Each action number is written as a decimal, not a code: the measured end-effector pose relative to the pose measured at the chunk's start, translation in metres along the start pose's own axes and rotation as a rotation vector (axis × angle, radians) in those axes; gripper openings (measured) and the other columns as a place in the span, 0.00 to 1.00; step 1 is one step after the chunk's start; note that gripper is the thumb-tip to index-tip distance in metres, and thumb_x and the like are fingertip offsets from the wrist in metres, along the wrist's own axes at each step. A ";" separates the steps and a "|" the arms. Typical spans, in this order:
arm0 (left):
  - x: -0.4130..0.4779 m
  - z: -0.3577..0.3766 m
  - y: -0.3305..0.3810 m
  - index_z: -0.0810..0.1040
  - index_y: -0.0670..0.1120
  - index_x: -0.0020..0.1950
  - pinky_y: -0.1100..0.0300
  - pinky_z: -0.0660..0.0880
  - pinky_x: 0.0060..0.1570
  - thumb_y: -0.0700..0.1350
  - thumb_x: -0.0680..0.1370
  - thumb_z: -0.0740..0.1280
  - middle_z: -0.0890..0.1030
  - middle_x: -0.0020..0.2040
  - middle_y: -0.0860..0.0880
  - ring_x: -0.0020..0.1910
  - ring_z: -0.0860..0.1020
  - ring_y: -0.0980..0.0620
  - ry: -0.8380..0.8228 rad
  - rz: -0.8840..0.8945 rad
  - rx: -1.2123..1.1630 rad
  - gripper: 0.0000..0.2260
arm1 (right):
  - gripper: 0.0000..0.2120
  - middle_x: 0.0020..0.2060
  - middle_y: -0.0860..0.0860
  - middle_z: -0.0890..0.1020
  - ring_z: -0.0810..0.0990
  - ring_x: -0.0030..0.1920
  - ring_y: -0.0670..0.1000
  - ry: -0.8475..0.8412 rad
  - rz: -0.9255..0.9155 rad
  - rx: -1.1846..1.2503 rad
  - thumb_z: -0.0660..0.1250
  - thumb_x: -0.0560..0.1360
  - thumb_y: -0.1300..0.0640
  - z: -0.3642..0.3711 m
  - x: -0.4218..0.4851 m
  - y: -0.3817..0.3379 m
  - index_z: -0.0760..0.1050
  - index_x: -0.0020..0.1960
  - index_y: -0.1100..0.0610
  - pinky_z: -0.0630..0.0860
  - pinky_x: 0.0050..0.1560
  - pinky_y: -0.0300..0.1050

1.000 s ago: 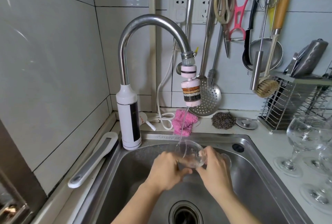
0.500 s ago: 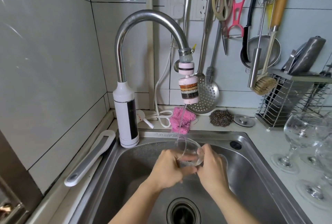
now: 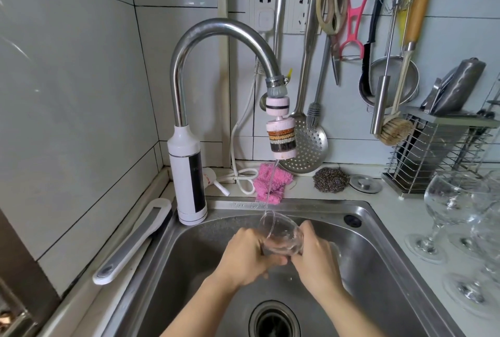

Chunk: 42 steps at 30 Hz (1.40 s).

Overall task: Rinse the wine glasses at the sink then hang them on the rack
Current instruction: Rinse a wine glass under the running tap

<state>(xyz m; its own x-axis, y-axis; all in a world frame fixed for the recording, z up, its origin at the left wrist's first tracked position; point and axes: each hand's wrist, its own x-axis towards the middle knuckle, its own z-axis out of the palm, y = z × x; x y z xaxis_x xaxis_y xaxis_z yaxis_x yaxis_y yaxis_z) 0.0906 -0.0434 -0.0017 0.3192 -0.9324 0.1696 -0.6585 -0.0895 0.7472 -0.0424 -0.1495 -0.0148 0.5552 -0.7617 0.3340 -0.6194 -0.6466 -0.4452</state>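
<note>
Hardly anything has shifted over the last second: both grips stay on the glass, held in the same spot under the water. My left grip curls round the bowl, thumb tucked beneath it. My right grip wraps the other side, toward the stem (which is hidden behind my fingers). The glass lies tilted, mouth up and to the left, and the thin stream from the filter on the tap lands at its rim. It hangs over the sink, above the drain and clear of the steel.

On the tabletop to my right stand more glasses, upright and close together. Behind the sink lie a pink cloth and a scourer, near each other, with a plug just beside the scourer. A wire rack stands at the wall past them. A white-handled tool lies along the sink's left edge.
</note>
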 end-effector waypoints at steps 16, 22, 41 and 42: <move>0.003 0.002 -0.003 0.88 0.60 0.44 0.61 0.80 0.42 0.49 0.71 0.77 0.86 0.44 0.64 0.31 0.82 0.61 0.124 -0.069 0.066 0.05 | 0.07 0.44 0.49 0.85 0.82 0.49 0.57 -0.016 -0.088 0.042 0.68 0.75 0.54 0.002 0.001 0.003 0.71 0.48 0.53 0.70 0.48 0.48; 0.003 -0.001 -0.008 0.83 0.62 0.47 0.63 0.71 0.38 0.61 0.65 0.75 0.84 0.42 0.65 0.42 0.82 0.59 0.418 -0.048 0.318 0.12 | 0.07 0.44 0.50 0.84 0.81 0.49 0.60 0.004 -0.078 0.085 0.66 0.78 0.54 0.005 0.000 -0.002 0.69 0.49 0.54 0.70 0.46 0.51; 0.000 -0.002 -0.003 0.88 0.60 0.47 0.68 0.77 0.47 0.43 0.75 0.75 0.87 0.50 0.62 0.29 0.84 0.57 -0.098 -0.043 -0.104 0.10 | 0.13 0.45 0.50 0.85 0.82 0.49 0.58 -0.049 -0.057 -0.037 0.71 0.74 0.52 0.003 0.002 0.010 0.68 0.51 0.52 0.72 0.43 0.50; 0.001 -0.001 -0.004 0.88 0.59 0.47 0.67 0.78 0.47 0.45 0.75 0.75 0.87 0.50 0.59 0.29 0.84 0.55 -0.070 -0.050 -0.073 0.08 | 0.12 0.44 0.50 0.86 0.82 0.47 0.58 -0.033 -0.064 -0.008 0.72 0.73 0.53 0.002 0.003 0.010 0.69 0.50 0.53 0.72 0.43 0.50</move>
<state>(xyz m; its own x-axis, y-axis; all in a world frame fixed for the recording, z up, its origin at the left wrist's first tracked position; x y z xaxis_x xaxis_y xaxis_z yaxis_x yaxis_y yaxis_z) 0.0942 -0.0435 -0.0037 0.3006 -0.9497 0.0879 -0.5904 -0.1129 0.7991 -0.0458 -0.1581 -0.0201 0.6117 -0.7174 0.3334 -0.5867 -0.6942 -0.4170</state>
